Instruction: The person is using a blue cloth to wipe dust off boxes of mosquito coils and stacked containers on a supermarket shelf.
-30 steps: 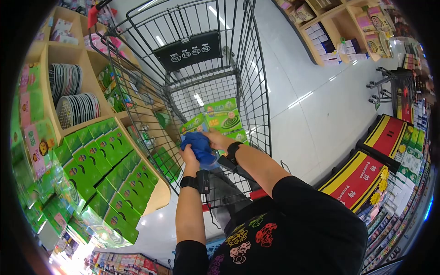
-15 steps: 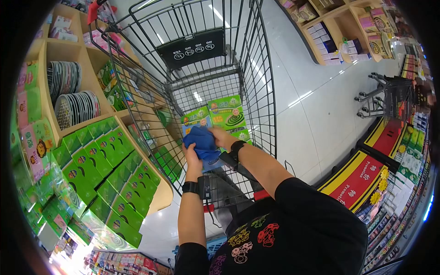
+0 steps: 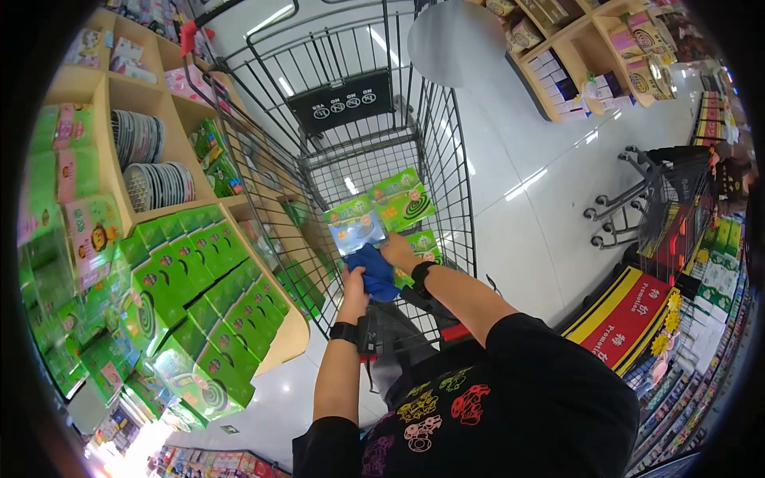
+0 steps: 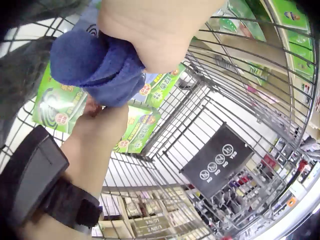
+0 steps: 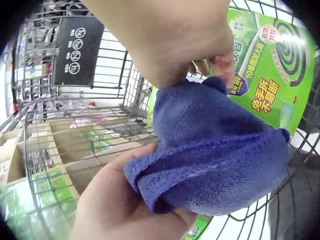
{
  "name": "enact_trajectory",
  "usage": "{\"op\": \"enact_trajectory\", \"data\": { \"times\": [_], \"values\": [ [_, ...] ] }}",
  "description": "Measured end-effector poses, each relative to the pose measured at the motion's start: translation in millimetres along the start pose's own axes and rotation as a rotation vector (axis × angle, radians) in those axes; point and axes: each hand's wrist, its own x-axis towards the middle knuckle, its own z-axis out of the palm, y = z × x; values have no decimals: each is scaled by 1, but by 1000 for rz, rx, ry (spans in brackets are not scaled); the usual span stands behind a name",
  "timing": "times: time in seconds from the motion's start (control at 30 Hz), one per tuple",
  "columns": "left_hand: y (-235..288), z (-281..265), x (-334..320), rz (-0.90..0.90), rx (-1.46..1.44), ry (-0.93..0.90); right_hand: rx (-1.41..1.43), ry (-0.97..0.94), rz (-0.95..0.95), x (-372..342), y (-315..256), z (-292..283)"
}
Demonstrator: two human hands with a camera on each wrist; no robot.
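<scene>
A soft blue towel hangs bunched and folded between my hands, over the near end of the shopping cart. My left hand grips its side, thumb over the fabric. My right hand has curled fingers at the towel's upper end, pinching it there; the fingertips are partly hidden in the left wrist view. Just beyond the towel lies a light-blue and green box with a coil picture. Beside it is a green mosquito coil box, with another green box nearer the right side.
The wire cart surrounds my hands, with a black sign panel at its far end. On the left, a wooden shelf holds stacked green boxes and racked round discs. Another cart stands at the right near red promotion signs.
The towel and both hands have come nearer my body, uncovering the light-blue box. The towel now hangs narrower. The other cart at the right shows farther left, and my view has shifted slightly.
</scene>
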Motion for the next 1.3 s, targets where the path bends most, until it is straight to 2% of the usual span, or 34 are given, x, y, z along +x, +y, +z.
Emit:
{"op": "enact_trajectory", "data": {
  "times": [0.1, 0.13, 0.17, 0.2, 0.23, 0.27, 0.33, 0.43, 0.53, 0.57, 0.63, 0.77, 0.8, 0.87, 0.93, 0.97, 1.03, 1.13, 1.17, 1.23, 1.27, 1.3],
  "values": [
    [7, 20, -38, 55, -29, 11, -13, 11, -97, -20, 0, -12],
    [9, 23, -50, 83, -38, 14, -7, 45, -189, -27, -1, -19],
    [12, 25, -62, 83, -88, -95, 1, 76, -281, -36, -3, -26],
    [18, 29, -79, 79, -69, -118, 11, 108, -377, -46, -7, -33],
    [24, 35, -98, 81, -53, -142, 152, 58, -462, -63, -20, -49],
    [30, 40, -112, 87, -45, -166, 165, 16, -548, -78, -33, -66],
    [31, 35, -132, 170, 14, -367, 170, -96, -723, -110, -58, -93],
    [53, 23, -203, 286, 35, -448, -95, -264, -802, -169, -102, -124],
    [87, -17, -269, 280, 107, -500, -106, -260, -964, -240, -154, -128],
    [94, -35, -280, 340, 150, -565, -117, -197, -983, -261, -169, -120],
    [112, -68, -314, 564, 464, -634, -128, -60, -1019, -295, -193, -96],
    [140, -134, -362, 876, 993, -678, 125, 177, -1257, -322, -209, -50],
    [148, -150, -379, 930, 1105, -700, 90, 155, -1333, -325, -218, -46],
    [157, -185, -402, 964, 1118, -698, 24, 113, -1462, -343, -233, -41],
    [161, -220, -409, 984, 1107, -742, -73, -25, -1470, -354, -251, -26],
    [154, -241, -390, 934, 988, -724, -125, -116, -1456, -358, -261, -16],
    [148, -286, -368, 906, 941, -441, -181, -335, -1347, -358, -266, 12],
    [125, -360, -323, 770, 952, 157, -284, -594, -1365, -347, -278, 64],
    [120, -378, -316, 708, 953, 352, -298, -630, -1380, -344, -282, 82],
    [111, -399, -312, 724, 964, 681, -323, -699, -1403, -336, -293, 120],
    [104, -409, -308, 728, 964, 843, -293, -709, -1353, -331, -296, 138],
    [98, -424, -282, 776, 812, 808, -262, -715, -1302, -325, -301, 153]
  ]
}}
